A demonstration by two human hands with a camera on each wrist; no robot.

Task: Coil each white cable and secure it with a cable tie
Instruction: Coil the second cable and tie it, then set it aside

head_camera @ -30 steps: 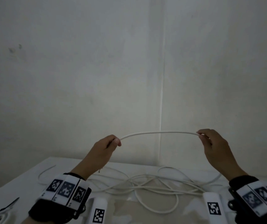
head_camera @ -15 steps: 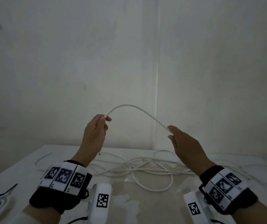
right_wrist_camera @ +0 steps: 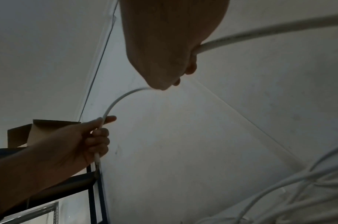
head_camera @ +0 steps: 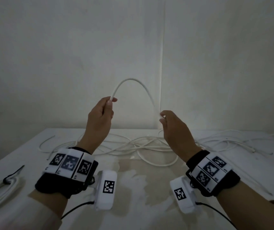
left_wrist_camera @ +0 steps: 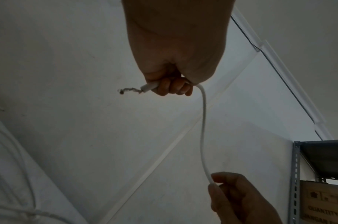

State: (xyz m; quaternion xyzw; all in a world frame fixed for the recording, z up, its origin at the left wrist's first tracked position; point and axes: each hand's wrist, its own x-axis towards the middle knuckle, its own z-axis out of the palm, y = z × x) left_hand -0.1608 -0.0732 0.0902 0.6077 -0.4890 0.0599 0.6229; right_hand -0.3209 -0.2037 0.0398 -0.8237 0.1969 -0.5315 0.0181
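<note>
A white cable [head_camera: 133, 80] arches in the air between both hands above the table. My left hand [head_camera: 104, 110] grips it near its end; in the left wrist view the frayed cable end [left_wrist_camera: 147, 87] sticks out past the curled fingers. My right hand [head_camera: 164, 118] pinches the cable lower down, and from there it drops to the loose tangle of white cable [head_camera: 149, 146] on the table. In the right wrist view the cable [right_wrist_camera: 118, 103] curves from the right fingers to the left hand [right_wrist_camera: 95, 133].
A coiled white cable bound with a black tie [head_camera: 3, 188] lies at the table's left edge. More loose cable [head_camera: 232, 143] spreads at the back right. The white table [head_camera: 141, 205] meets a wall corner behind. A metal shelf with a cardboard box [left_wrist_camera: 321, 189] stands nearby.
The hands have come closer together, so the flat span of cable between them has bowed up into a tall arch. The left hand has risen.
</note>
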